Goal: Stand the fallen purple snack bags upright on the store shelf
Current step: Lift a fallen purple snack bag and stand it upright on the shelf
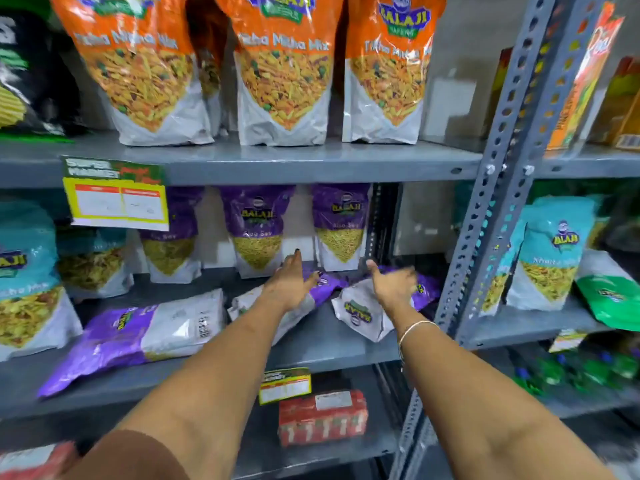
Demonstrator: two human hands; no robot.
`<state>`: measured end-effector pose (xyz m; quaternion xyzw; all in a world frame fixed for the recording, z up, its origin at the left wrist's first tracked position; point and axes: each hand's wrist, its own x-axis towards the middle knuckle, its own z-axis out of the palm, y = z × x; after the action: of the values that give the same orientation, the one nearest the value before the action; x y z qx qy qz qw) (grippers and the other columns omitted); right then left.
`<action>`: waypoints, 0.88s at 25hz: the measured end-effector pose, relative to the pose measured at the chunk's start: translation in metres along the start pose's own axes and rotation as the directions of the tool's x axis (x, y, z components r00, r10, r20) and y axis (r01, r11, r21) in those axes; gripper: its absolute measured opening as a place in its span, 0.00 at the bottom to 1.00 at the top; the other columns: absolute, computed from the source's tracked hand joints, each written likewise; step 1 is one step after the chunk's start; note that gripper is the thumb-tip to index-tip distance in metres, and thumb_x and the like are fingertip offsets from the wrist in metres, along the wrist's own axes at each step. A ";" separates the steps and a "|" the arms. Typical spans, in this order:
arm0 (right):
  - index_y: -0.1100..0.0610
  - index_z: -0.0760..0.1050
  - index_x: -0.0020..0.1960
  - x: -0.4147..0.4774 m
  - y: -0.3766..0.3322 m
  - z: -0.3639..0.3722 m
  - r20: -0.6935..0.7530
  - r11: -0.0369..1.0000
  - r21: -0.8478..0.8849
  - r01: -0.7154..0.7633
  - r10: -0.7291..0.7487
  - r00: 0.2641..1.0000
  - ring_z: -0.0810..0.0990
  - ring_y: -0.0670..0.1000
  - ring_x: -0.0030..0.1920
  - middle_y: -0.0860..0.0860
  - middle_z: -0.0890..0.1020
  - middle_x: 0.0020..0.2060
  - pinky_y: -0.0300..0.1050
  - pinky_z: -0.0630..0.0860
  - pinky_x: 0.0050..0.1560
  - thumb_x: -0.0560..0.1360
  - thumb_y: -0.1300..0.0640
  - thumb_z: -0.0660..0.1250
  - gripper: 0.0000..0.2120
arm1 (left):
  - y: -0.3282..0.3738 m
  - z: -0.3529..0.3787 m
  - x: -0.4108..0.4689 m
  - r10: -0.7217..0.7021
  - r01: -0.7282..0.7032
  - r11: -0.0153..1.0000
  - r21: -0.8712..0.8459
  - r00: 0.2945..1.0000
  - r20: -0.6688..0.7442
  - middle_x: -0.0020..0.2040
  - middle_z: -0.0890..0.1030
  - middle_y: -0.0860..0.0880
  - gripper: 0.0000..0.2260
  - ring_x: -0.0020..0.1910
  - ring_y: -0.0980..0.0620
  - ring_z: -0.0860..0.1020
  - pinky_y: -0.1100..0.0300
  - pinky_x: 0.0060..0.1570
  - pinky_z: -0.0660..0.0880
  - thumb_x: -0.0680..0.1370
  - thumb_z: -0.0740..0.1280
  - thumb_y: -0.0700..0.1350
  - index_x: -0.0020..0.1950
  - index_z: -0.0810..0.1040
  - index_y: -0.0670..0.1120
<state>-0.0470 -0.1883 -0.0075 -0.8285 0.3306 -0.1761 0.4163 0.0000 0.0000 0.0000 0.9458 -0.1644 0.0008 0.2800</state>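
Observation:
Three purple snack bags lie flat on the grey middle shelf [329, 348]: a large one at the front left [138, 334], a middle one [320, 285] and a right one [363, 313]. Behind them three purple bags stand upright: left [169, 244], centre [258, 230] and right [341, 226]. My left hand [291, 282] hovers open over the middle fallen bag, fingers spread. My right hand [393, 285] is open above the right fallen bag, slightly blurred. Neither hand grips anything.
Orange snack bags [284, 71] fill the shelf above. Teal bags [27, 271] stand at the left and on the neighbouring rack [550, 251]. A perforated metal upright [491, 188] borders the right. A price tag [117, 199] hangs from the upper shelf. A red pack [322, 417] lies below.

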 end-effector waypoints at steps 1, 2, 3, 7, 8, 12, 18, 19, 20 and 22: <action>0.71 0.55 0.71 0.014 0.010 0.000 0.027 0.991 0.031 -0.128 0.127 0.992 0.60 0.62 0.73 0.66 0.61 0.72 0.54 0.58 0.74 0.70 0.35 0.61 0.47 | 0.004 0.012 0.012 -0.033 0.034 0.996 -0.087 0.999 0.011 0.72 0.65 0.38 0.29 0.71 0.41 0.65 0.48 0.70 0.64 0.77 0.59 0.52 0.73 0.58 0.38; 0.69 0.60 0.70 0.028 0.021 -0.003 0.089 0.974 0.094 -0.205 0.197 0.976 0.64 0.61 0.72 0.64 0.64 0.71 0.53 0.62 0.72 0.70 0.35 0.60 0.44 | 0.010 0.023 0.023 -0.068 0.073 0.987 -0.143 0.997 0.042 0.69 0.70 0.38 0.26 0.69 0.41 0.69 0.50 0.68 0.67 0.77 0.61 0.52 0.70 0.65 0.39; 0.66 0.66 0.68 0.046 0.036 -0.002 0.192 0.953 0.164 -0.256 0.224 0.955 0.68 0.60 0.69 0.62 0.69 0.69 0.51 0.67 0.68 0.71 0.36 0.60 0.39 | 0.018 0.036 0.035 -0.098 0.110 0.978 -0.176 0.992 0.078 0.68 0.72 0.39 0.24 0.67 0.41 0.71 0.52 0.66 0.68 0.77 0.61 0.52 0.67 0.69 0.40; 0.60 0.75 0.58 0.090 0.082 0.018 0.478 0.811 0.411 -0.417 0.198 0.856 0.79 0.57 0.57 0.58 0.79 0.61 0.48 0.76 0.57 0.73 0.44 0.63 0.22 | 0.042 0.078 0.072 -0.210 0.277 0.936 -0.217 0.934 0.290 0.72 0.68 0.40 0.26 0.70 0.44 0.68 0.57 0.66 0.64 0.77 0.58 0.56 0.69 0.68 0.40; 0.58 0.77 0.54 0.100 0.087 0.023 0.480 0.780 0.445 -0.440 0.207 0.852 0.80 0.56 0.54 0.58 0.79 0.60 0.50 0.77 0.59 0.72 0.44 0.64 0.20 | 0.047 0.083 0.075 -0.220 0.307 0.925 -0.222 0.913 0.343 0.71 0.69 0.41 0.28 0.69 0.44 0.68 0.57 0.66 0.65 0.76 0.58 0.59 0.68 0.69 0.41; 0.58 0.74 0.56 0.130 0.096 0.038 0.526 0.626 0.543 -0.559 0.265 0.808 0.79 0.58 0.58 0.59 0.79 0.61 0.54 0.77 0.57 0.70 0.46 0.69 0.20 | 0.029 0.114 0.111 -0.209 0.425 0.812 -0.401 0.853 0.479 0.59 0.81 0.42 0.36 0.59 0.43 0.79 0.52 0.62 0.73 0.59 0.67 0.68 0.57 0.80 0.44; 0.62 0.77 0.53 0.127 0.073 0.030 0.547 0.541 0.653 -0.530 0.146 0.824 0.84 0.53 0.34 0.57 0.86 0.39 0.47 0.82 0.35 0.67 0.58 0.74 0.16 | 0.020 0.112 0.117 -0.040 0.606 0.503 -0.616 0.729 0.684 0.40 0.87 0.44 0.12 0.40 0.50 0.85 0.60 0.40 0.82 0.67 0.75 0.49 0.43 0.85 0.41; 0.61 0.77 0.51 0.126 0.070 0.027 0.516 0.567 0.673 -0.474 0.099 0.851 0.84 0.51 0.32 0.55 0.86 0.36 0.46 0.82 0.35 0.67 0.61 0.73 0.13 | 0.023 0.110 0.117 -0.005 0.617 0.464 -0.636 0.719 0.695 0.36 0.87 0.45 0.08 0.36 0.52 0.85 0.61 0.34 0.81 0.72 0.71 0.45 0.41 0.85 0.41; 0.60 0.78 0.49 0.124 0.065 0.024 0.472 0.594 0.696 -0.404 0.046 0.880 0.84 0.49 0.30 0.52 0.86 0.32 0.44 0.82 0.35 0.68 0.64 0.72 0.10 | 0.025 0.105 0.116 0.018 0.608 0.456 -0.649 0.723 0.690 0.34 0.87 0.47 0.07 0.34 0.54 0.85 0.61 0.32 0.81 0.74 0.68 0.43 0.41 0.84 0.43; 0.57 0.77 0.46 0.121 0.050 0.019 0.369 0.660 0.721 -0.210 -0.110 0.923 0.83 0.47 0.32 0.47 0.86 0.30 0.39 0.81 0.34 0.67 0.69 0.71 0.11 | 0.025 0.092 0.118 0.026 0.524 0.499 -0.690 0.787 0.617 0.33 0.86 0.53 0.03 0.33 0.59 0.83 0.65 0.34 0.80 0.73 0.69 0.44 0.44 0.82 0.47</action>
<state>0.0307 -0.2834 -0.0572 -0.5912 0.1642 -0.1200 0.7805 0.0954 -0.1056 -0.0531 0.6639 -0.0711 -0.3935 0.6319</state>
